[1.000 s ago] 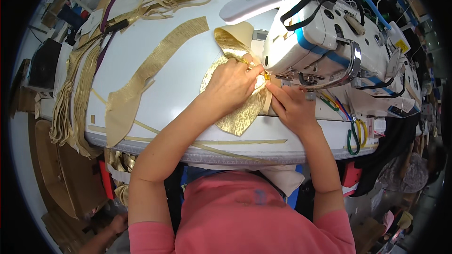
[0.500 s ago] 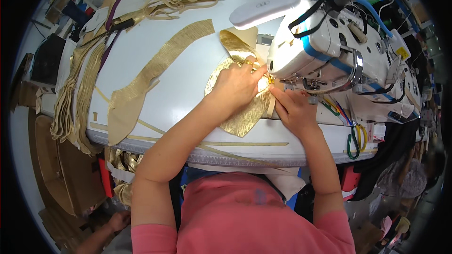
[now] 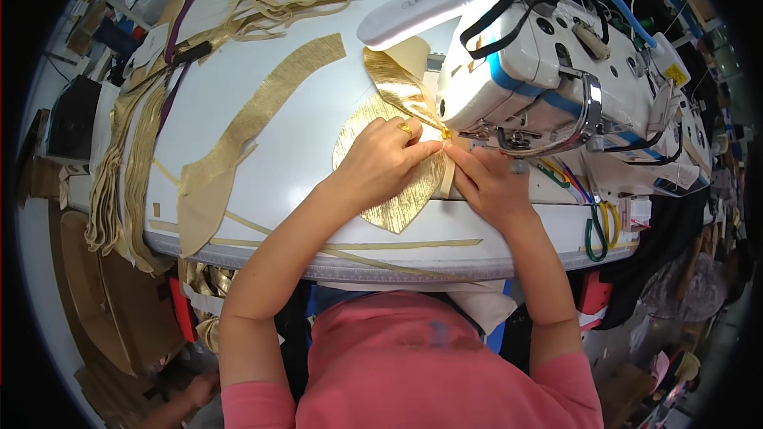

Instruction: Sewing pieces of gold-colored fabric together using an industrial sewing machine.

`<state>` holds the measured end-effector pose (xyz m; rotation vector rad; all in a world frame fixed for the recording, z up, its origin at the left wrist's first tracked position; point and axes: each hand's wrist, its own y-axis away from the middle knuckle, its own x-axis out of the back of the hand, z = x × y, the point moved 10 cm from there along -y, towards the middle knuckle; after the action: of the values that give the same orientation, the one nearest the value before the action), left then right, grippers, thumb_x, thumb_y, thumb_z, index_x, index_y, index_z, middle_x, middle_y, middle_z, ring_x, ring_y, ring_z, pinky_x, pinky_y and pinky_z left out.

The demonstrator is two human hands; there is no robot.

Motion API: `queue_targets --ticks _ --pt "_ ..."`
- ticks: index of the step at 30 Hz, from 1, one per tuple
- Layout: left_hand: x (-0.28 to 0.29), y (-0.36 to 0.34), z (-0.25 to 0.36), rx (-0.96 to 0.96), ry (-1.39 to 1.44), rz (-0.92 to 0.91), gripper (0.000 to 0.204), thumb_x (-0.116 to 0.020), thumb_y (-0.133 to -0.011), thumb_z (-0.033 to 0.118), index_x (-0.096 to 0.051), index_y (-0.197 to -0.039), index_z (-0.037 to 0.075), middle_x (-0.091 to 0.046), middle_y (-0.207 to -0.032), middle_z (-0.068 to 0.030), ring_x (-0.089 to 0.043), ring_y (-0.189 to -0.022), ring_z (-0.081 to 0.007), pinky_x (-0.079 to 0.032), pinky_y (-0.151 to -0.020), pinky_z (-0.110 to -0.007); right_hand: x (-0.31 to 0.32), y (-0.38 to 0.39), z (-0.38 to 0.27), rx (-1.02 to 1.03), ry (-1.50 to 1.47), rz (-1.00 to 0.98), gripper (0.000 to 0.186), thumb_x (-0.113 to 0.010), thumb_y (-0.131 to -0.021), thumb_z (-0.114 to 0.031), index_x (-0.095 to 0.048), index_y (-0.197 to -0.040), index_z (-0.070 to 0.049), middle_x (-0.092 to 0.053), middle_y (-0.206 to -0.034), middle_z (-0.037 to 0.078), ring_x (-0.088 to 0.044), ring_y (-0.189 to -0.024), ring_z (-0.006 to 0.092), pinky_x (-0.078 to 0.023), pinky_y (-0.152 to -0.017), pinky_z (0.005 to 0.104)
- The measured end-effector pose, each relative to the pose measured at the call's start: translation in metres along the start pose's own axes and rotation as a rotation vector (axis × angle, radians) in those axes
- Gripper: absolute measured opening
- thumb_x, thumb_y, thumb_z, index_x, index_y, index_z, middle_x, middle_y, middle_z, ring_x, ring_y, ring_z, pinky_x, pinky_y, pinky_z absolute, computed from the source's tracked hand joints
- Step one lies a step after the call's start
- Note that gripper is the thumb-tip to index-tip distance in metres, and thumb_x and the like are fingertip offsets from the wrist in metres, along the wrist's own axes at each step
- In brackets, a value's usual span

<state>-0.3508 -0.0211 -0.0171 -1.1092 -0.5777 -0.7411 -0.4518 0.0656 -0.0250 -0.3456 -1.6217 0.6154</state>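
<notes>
A shiny gold piece of fabric or leather [image 3: 397,208] lies beneath my hands, its pointed end toward me. Its far part [image 3: 391,79] curls up and shows a beige underside. My left hand [image 3: 380,157], a ring on one finger, rests on the piece with curled fingers, thumb and forefinger pinching its edge beside the needle area. From the right, my right hand [image 3: 491,184] holds the same edge, its forefinger tip almost meeting my left thumb. A narrow beige strip [image 3: 447,179] hangs by the right fingers. The white sewing machine [image 3: 509,71] partly hides the stitching spot.
A long curved gold piece [image 3: 262,103] lies left on the white table [image 3: 294,167]. Bundled gold strips [image 3: 119,167] drape over the left edge. Thin strips lie along the ruler edge [image 3: 381,272]. Scissors [image 3: 596,230] sit at right; a lamp [image 3: 417,12] overhangs.
My left hand has drawn back toward me from the curled far part, its fingers now more folded. My right hand stays at the edge. The whole view has shifted slightly.
</notes>
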Motion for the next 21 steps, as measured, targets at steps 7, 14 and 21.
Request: queue_targets --ticks 7,14,21 --pt "-0.004 -0.002 -0.002 -0.012 -0.012 -0.041 0.039 -0.076 -0.079 0.009 -0.073 -0.117 0.018 -0.059 -0.091 -0.0042 -0.06 -0.082 -0.0239 -0.046 -0.07 -0.038 -0.004 0.004 0.004 -0.026 0.004 -0.014 0.043 -0.077 -0.081 -0.017 -0.071 -0.123 -0.025 -0.056 -0.093 -0.004 -0.058 -0.087 0.0155 -0.051 -0.072 0.0312" --pt "-0.006 -0.001 0.0 -0.036 -0.056 -0.057 0.038 -0.077 -0.08 0.013 -0.072 -0.117 0.017 -0.058 -0.091 -0.0025 -0.06 -0.082 -0.0219 -0.044 -0.072 -0.037 -0.002 -0.001 0.001 -0.032 -0.06 0.014 0.043 -0.077 -0.081 -0.014 -0.071 -0.123 -0.023 -0.06 -0.093 -0.003 -0.059 -0.086 0.0185 -0.051 -0.074 0.0351" --pt "-0.006 0.001 0.001 -0.045 -0.062 -0.022 0.035 -0.077 -0.08 0.014 -0.072 -0.115 0.016 -0.057 -0.091 -0.0017 -0.06 -0.082 -0.0206 -0.042 -0.072 -0.036 -0.016 0.001 0.031 -0.284 -0.495 -0.016 0.031 -0.075 -0.083 -0.009 -0.075 -0.113 -0.019 -0.067 -0.092 0.0 -0.062 -0.085 0.0213 -0.049 -0.081 0.0363"
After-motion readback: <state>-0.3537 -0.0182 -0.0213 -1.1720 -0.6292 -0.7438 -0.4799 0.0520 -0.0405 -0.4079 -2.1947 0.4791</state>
